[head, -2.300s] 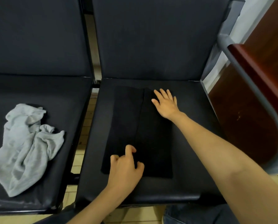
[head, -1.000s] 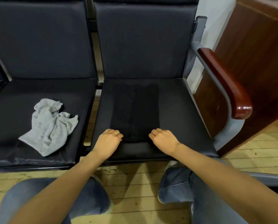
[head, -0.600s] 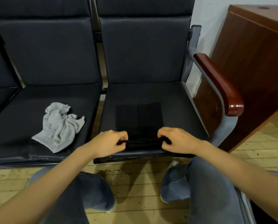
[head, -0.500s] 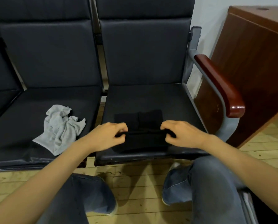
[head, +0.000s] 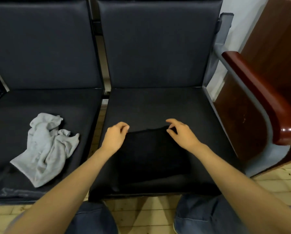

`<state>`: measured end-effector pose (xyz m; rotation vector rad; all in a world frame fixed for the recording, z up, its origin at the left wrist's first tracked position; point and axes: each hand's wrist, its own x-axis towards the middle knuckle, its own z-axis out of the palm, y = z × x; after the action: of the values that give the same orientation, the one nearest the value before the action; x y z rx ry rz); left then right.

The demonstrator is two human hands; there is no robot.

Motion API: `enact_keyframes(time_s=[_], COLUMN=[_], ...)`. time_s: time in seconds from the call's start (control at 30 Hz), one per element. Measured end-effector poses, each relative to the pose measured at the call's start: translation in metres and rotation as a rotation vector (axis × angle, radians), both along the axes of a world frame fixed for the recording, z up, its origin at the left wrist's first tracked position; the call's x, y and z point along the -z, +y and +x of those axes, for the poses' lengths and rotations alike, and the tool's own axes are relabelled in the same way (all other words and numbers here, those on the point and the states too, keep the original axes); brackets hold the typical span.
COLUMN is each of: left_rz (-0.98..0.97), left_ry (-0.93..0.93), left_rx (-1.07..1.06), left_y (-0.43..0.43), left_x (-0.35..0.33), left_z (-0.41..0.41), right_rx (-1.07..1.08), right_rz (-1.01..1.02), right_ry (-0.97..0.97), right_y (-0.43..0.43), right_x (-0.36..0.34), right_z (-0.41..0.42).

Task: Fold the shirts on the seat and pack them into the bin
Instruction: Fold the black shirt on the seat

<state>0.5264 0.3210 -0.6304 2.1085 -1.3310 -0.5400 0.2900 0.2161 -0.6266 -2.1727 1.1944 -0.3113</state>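
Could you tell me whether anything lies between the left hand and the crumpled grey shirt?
Nothing visible does: between the left hand and the grey shirt there is only bare seat cushion and the gap between the two seats.

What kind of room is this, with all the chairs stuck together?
Probably a waiting area or office: joined black padded seats, a wood-capped armrest, and a wooden cabinet beside them.

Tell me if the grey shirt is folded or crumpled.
Crumpled. The grey shirt lies in a wrinkled, bunched heap on the left seat, with no straight folded edges.
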Motion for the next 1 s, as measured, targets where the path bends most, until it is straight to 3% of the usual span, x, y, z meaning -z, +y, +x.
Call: enact_keyframes(time_s=[0.13,0.3,0.47,0.53,0.63,0.7,0.8,0.93,1.0], left_rz=[0.009,0.209,0.045,0.052,0.149,0.018,-0.097,0.094,0.131], left_ry=[0.064,0.415,0.559,0.435,-0.001,-0.277,-0.447,-0.524,-0.554], left_rx=[-0.111,-0.148,-0.162,-0.185,-0.130,-0.031,0.138,0.243,0.218], left_y=[0.011,0.032,0.028,0.025,0.029,0.031,0.027,0.032,0.035], left_x=[-0.002,-0.007,-0.021,-0.020,-0.004,0.002,0.012,0.043,0.053], left_z=[-0.001,-0.009,-0.004,0.002,-0.001,-0.016,-0.041,-0.053,-0.050], right_rx=[0.186,0.196,0.231,0.274,0.280,0.185,0.022,-0.141,-0.171], right_rz=[0.021,0.195,0.224,0.159,-0.046,-0.298,-0.538,-0.304,-0.263], right_ry=[-0.125,-0.154,-0.434,-0.341,-0.108,-0.080,-0.047,0.382,0.459], right_y=[0.009,0.014,0.001,-0.001,0.005,0.016,0.031,0.042,0.039], right_x=[0.011,0.008,-0.005,0.000,0.015,0.018,0.021,0.036,0.042], right_z=[-0.010,-0.014,-0.009,-0.002,0.004,0.010,0.026,0.031,0.028])
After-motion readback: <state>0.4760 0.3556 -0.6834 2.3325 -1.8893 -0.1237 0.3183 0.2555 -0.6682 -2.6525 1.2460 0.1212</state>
